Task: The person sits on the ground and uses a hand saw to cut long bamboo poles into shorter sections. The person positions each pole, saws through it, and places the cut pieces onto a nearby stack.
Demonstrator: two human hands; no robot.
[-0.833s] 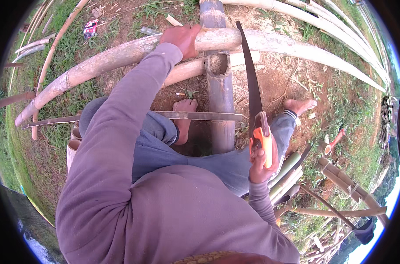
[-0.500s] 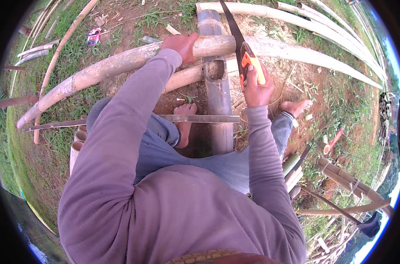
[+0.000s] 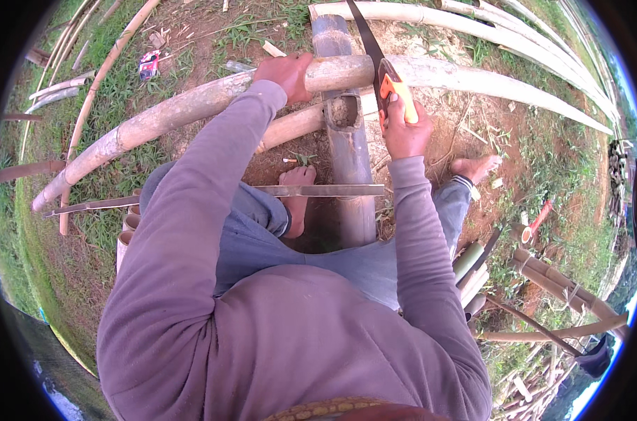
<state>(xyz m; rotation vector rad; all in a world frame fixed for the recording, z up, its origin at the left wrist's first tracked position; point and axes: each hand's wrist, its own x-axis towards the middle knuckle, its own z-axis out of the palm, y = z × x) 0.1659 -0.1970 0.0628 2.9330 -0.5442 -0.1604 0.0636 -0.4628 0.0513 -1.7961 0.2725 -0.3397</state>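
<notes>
A long bamboo pole [image 3: 171, 112] lies crosswise in front of me, resting over a thick grey bamboo post [image 3: 348, 158] that has a square notch cut in it. My left hand [image 3: 288, 74] is wrapped over the pole just left of the post. In my right hand [image 3: 406, 128] is the orange handle of a hand saw [image 3: 369, 43], my fingers closed around it. The dark blade stands against the pole right of the post and points away from me. Whether its teeth are inside a cut is hidden.
Another bamboo piece [image 3: 290, 128] passes under the pole. A thin split strip [image 3: 318, 190] lies across the post near my bare foot [image 3: 297, 179]. Several poles [image 3: 465, 28] lie at the far right. An orange-handled tool [image 3: 537, 222] and bound bamboo [image 3: 567, 286] are on the right.
My right hand and the saw have moved slightly away from me along the cut line. My left hand stays on the pole. The whole view has shifted a little.
</notes>
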